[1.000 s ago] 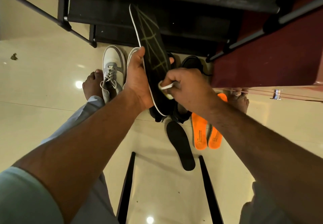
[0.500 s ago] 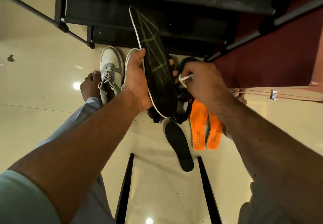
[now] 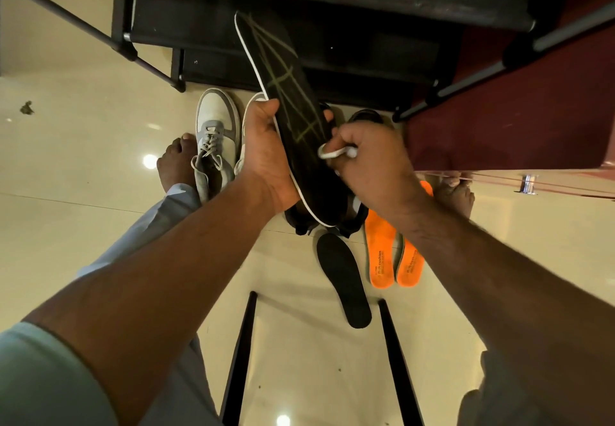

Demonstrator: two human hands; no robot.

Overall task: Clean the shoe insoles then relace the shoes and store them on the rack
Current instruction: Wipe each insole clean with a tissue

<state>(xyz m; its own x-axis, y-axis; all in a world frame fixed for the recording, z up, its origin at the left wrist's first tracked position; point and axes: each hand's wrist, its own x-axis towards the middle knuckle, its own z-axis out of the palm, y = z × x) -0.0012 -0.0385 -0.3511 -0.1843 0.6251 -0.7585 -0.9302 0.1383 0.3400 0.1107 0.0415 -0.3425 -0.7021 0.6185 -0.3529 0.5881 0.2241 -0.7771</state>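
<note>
Head view: left hand [image 3: 266, 149] wrapped round the near half of a black insole [image 3: 286, 109] with yellow-green line markings, thumb on the left edge, fingertips just showing past the right edge. Insole tilted, toe end pointing far toward the black shoe rack [image 3: 332, 26], heel end hanging below the palm. Right hand [image 3: 369, 159] curled, pinching a small white wipe [image 3: 332, 153] (cloth or tissue, cannot tell) against the insole's right edge, just right of the left hand's fingertips. Below on the pale floor [image 3: 83, 159]: second black insole [image 3: 342, 279] lying flat, two orange insoles [image 3: 394, 252] side by side just right of it, grey-white sneakers [image 3: 216, 139] to the left, dark shoes [image 3: 362, 116] partly hidden under the hands. Open floor left and near; rack close on the far side, dark red panel [image 3: 515, 109] on the right.
</note>
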